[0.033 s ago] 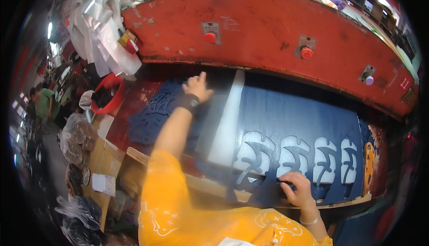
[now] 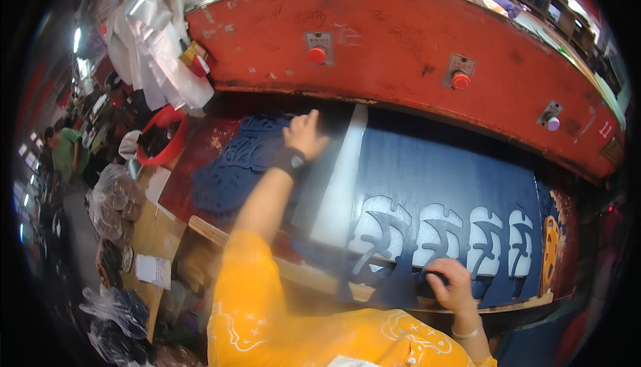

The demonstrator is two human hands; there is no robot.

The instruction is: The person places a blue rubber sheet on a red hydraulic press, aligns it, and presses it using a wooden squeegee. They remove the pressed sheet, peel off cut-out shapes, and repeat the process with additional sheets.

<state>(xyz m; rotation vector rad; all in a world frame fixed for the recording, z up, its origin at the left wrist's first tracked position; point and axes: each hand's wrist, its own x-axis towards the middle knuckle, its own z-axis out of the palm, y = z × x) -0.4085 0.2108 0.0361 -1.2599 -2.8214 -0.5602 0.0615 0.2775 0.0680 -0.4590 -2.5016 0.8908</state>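
A dark blue sheet (image 2: pixel 441 167) lies across the work surface, with a row of cut-out openings along its near side showing white below. My right hand (image 2: pixel 451 281) is closed at the sheet's near edge, fingers curled around a dark part of it. My left hand (image 2: pixel 306 137) reaches to the far left with its fingers stretched out, beside a heap of dark blue cut pieces (image 2: pixel 227 177). Between that hand and the sheet runs a white strip (image 2: pixel 342 173). The near edge of the sheet left of my right hand is blurred.
A red machine beam (image 2: pixel 387 40) with push buttons spans the far side. An orange cutting form (image 2: pixel 550 250) sits at the right end. To the left are a red basket (image 2: pixel 163 137), plastic bags (image 2: pixel 117 203) and a notepad (image 2: pixel 153 270). A person in green (image 2: pixel 67 153) is farther off.
My left hand has shifted slightly to the right, uncovering more of the heap. My right hand has moved a little to the right and nearer, fingers still curled.
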